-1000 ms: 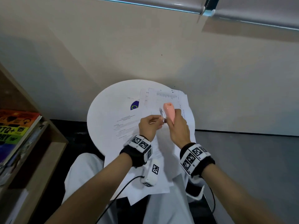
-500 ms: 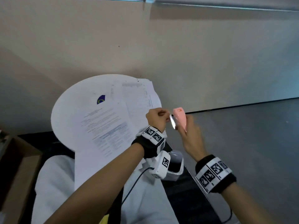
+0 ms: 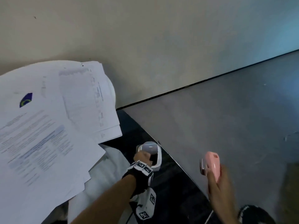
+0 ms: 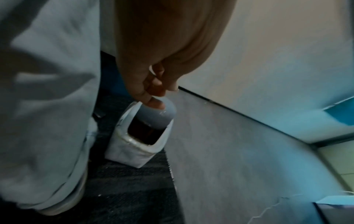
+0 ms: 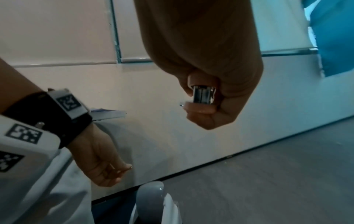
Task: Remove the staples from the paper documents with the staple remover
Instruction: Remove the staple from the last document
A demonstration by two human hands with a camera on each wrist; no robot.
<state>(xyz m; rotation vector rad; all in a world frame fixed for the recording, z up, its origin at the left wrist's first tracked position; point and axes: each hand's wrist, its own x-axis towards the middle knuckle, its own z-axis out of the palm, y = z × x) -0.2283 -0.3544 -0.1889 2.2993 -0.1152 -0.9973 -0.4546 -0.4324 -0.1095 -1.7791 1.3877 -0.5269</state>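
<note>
Gripping the pink staple remover (image 3: 212, 165) upright, the right hand (image 3: 217, 183) holds it out over the grey floor (image 3: 234, 118), well apart from the paper documents (image 3: 48, 126) spread on the round white table (image 3: 112, 92). The left hand (image 3: 142, 157), fingertips (image 4: 153, 103) pinched together, hovers over a small white bin (image 4: 134, 151) with a grey lid (image 4: 159, 113); whether it pinches anything I cannot tell.

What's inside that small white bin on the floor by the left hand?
The bin's opening shows only a dark interior below its grey swing lid; no contents can be made out. The left hand hangs just above the lid, fingertips pinched together.
</note>
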